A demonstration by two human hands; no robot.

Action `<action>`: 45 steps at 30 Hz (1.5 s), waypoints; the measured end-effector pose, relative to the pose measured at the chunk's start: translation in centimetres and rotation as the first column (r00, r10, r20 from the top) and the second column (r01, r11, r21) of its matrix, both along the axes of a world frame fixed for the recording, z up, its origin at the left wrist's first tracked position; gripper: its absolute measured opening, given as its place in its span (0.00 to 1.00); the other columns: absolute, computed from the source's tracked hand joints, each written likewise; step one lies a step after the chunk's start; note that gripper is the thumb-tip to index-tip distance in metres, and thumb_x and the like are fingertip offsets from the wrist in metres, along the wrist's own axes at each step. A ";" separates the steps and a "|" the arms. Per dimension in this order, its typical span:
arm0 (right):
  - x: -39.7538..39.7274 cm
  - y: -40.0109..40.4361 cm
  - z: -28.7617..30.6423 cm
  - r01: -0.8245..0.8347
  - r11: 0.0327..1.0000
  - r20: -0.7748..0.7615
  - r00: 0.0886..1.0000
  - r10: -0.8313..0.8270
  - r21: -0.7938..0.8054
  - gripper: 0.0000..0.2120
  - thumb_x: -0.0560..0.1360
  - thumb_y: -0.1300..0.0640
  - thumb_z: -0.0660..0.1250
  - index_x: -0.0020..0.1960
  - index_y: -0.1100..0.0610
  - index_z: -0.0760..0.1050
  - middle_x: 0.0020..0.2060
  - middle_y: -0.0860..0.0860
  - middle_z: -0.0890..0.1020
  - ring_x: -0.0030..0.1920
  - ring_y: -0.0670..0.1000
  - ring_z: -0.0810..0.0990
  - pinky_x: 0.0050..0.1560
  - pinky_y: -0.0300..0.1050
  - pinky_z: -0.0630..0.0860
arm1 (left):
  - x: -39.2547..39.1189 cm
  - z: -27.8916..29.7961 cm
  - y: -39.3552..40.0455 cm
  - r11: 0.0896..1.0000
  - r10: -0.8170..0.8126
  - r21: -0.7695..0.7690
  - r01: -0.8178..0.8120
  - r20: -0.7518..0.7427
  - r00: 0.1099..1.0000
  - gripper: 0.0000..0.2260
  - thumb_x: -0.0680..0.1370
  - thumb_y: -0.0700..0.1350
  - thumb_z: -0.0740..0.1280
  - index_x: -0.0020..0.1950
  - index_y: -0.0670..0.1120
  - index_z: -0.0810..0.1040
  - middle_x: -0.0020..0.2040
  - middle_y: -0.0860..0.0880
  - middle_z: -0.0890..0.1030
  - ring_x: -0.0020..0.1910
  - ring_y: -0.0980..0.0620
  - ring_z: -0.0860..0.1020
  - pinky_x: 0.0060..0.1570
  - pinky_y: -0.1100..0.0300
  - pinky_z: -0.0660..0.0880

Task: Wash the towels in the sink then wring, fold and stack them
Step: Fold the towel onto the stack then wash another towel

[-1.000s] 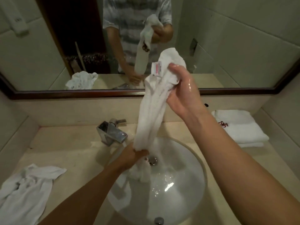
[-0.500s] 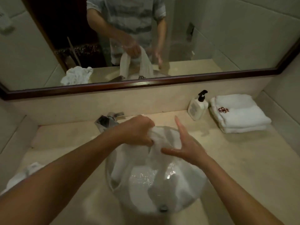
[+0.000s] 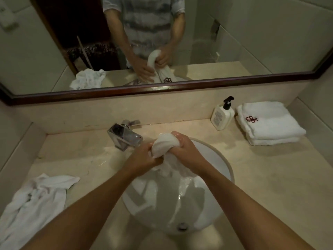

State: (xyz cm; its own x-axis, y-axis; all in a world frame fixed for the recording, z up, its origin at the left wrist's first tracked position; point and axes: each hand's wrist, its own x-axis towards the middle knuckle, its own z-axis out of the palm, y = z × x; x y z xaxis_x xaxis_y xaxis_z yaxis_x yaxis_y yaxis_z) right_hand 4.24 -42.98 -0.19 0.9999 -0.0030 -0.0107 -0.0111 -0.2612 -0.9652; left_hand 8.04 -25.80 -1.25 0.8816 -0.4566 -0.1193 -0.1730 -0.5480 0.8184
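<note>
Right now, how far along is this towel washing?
Done: two folded towels sit stacked by the soap bottle. In hand: the left hand and right hand grip a bunched wet towel over the sink, apparently wringing it. Left: a crumpled towel lies on the counter's left side, unfolded.

The wet towel [image 3: 164,145] gripped by the left hand [image 3: 144,157] and right hand [image 3: 187,150] is white cloth, bunched and shiny with water; both hands glisten wet; the sink [image 3: 216,159] is glossy white ceramic, smooth, with water sheen; the tap [image 3: 124,137] is polished metal, mirror-bright; the tabletop [image 3: 270,168] is smooth beige stone, faintly glossy; the folded towels [image 3: 270,123] are thick matt terry cloth with red embroidery; the crumpled towel [image 3: 36,201] is limp white cloth; the pump bottle [image 3: 222,117] is smooth white plastic with a black top; the mirror frame [image 3: 162,88] is dark glossy wood.
</note>
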 end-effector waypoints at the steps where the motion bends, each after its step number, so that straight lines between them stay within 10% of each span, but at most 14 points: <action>1: 0.0 -0.4 -0.3 -0.001 1.000 -0.009 1.000 0.000 -0.022 0.08 0.71 0.63 0.69 0.50 0.60 0.78 0.42 0.53 0.82 0.42 0.45 0.80 0.43 0.44 0.77 | -0.4 -1.0 -0.4 0.999 0.037 -0.032 -0.038 -0.040 0.999 0.14 0.70 0.47 0.73 0.54 0.59 0.78 0.45 0.61 0.81 0.44 0.60 0.80 0.40 0.73 0.74; 6: -0.7 -1.7 -1.6 0.031 0.998 -0.093 0.995 -0.037 -0.063 0.12 0.75 0.61 0.71 0.52 0.45 0.77 0.45 0.41 0.81 0.46 0.40 0.81 0.46 0.32 0.76 | 0.2 -4.2 -2.4 0.993 0.108 -0.036 -0.114 -0.142 0.984 0.22 0.68 0.58 0.69 0.57 0.48 0.81 0.52 0.50 0.83 0.50 0.53 0.81 0.54 0.53 0.78; 9: -0.3 -1.2 -3.2 0.003 0.995 -0.167 0.986 -0.020 -0.101 0.09 0.73 0.57 0.74 0.53 0.49 0.81 0.44 0.44 0.84 0.45 0.41 0.83 0.48 0.39 0.81 | 1.0 -5.4 -2.1 0.983 0.183 0.003 -0.184 -0.137 0.974 0.32 0.62 0.64 0.58 0.56 0.46 0.79 0.52 0.47 0.80 0.51 0.53 0.77 0.53 0.61 0.74; 16: 3.8 2.4 -8.3 -0.029 0.993 -0.295 0.956 -0.007 -0.117 0.18 0.74 0.59 0.73 0.62 0.59 0.78 0.54 0.55 0.84 0.53 0.53 0.82 0.55 0.49 0.79 | 3.4 -7.0 0.4 0.843 0.504 0.014 -0.537 -0.369 0.781 0.13 0.77 0.46 0.62 0.60 0.43 0.74 0.57 0.42 0.78 0.56 0.43 0.77 0.52 0.57 0.71; 21: 7.5 3.8 -12.9 -0.110 0.988 -0.353 0.933 0.065 -0.110 0.26 0.68 0.48 0.70 0.65 0.52 0.75 0.58 0.50 0.82 0.58 0.51 0.81 0.61 0.56 0.78 | 4.6 -8.3 0.8 0.764 0.583 0.005 -0.645 -0.433 0.687 0.03 0.67 0.49 0.67 0.40 0.54 0.77 0.47 0.51 0.84 0.47 0.49 0.80 0.51 0.56 0.77; 24: 9.0 5.1 -12.4 -0.148 0.978 -0.359 0.929 0.088 -0.144 0.18 0.73 0.61 0.71 0.63 0.59 0.78 0.57 0.56 0.83 0.58 0.55 0.81 0.60 0.56 0.77 | 5.0 -9.0 0.9 0.766 0.567 -0.131 -0.629 -0.324 0.758 0.17 0.70 0.33 0.67 0.37 0.57 0.82 0.35 0.59 0.82 0.40 0.58 0.81 0.40 0.67 0.75; 29: 10.8 7.2 -12.7 -0.192 0.967 -0.337 0.933 0.126 -0.170 0.11 0.72 0.58 0.69 0.54 0.58 0.81 0.49 0.54 0.84 0.50 0.54 0.82 0.49 0.47 0.77 | 4.1 -9.6 2.0 0.622 0.575 -0.278 -0.732 -0.473 0.668 0.10 0.72 0.39 0.71 0.51 0.50 0.83 0.47 0.51 0.85 0.49 0.51 0.83 0.47 0.57 0.80; 32: 11.8 8.6 -13.1 -0.268 0.944 -0.323 0.926 0.197 -0.193 0.12 0.69 0.59 0.69 0.51 0.62 0.82 0.48 0.56 0.85 0.48 0.54 0.82 0.48 0.48 0.77 | 3.6 -10.0 3.1 0.581 0.602 -0.271 -0.768 -0.492 0.629 0.23 0.67 0.47 0.71 0.63 0.51 0.76 0.54 0.50 0.83 0.54 0.51 0.82 0.54 0.51 0.80; 39: 13.0 9.1 -13.0 -0.265 0.964 -0.390 0.890 0.238 -0.017 0.31 0.62 0.45 0.72 0.58 0.62 0.72 0.44 0.52 0.80 0.43 0.54 0.79 0.45 0.52 0.79 | 3.9 -9.8 3.4 0.508 0.615 -0.297 -0.808 -0.531 0.582 0.15 0.70 0.48 0.73 0.56 0.52 0.78 0.51 0.50 0.84 0.53 0.50 0.83 0.55 0.49 0.79; 45: 8.8 6.1 -14.7 -0.235 0.971 -0.399 0.888 0.228 0.032 0.31 0.70 0.42 0.73 0.69 0.46 0.69 0.60 0.44 0.80 0.60 0.42 0.78 0.63 0.49 0.76 | 4.5 -9.8 2.0 0.431 0.485 -0.337 -0.837 -0.696 0.530 0.15 0.76 0.42 0.70 0.63 0.48 0.77 0.57 0.45 0.83 0.56 0.45 0.82 0.57 0.46 0.78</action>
